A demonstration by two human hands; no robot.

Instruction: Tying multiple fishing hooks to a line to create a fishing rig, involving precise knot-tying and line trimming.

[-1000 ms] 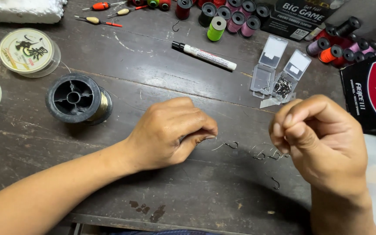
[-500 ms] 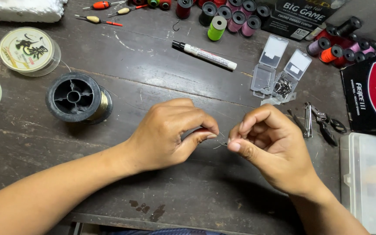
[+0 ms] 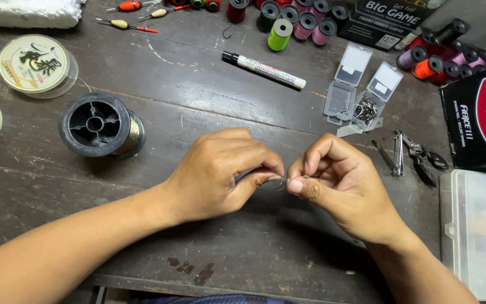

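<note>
Two hands meet fingertip to fingertip over the dark wooden desk — left hand and right hand each pinched shut on a tiny metal fish hook, barely visible between them; black line spool far left.

There is only one view, from the camera on my head. It looks steeply down at the desk from the near edge, where I sit, and faces toward the far edge. It is close: my left hand and my right hand meet almost in the middle of the picture, and my forearms enter from the bottom corners. The near edge of the desk shows at the bottom. The far edge is cut off at the top, and the left and right edges are also outside the picture.
</note>
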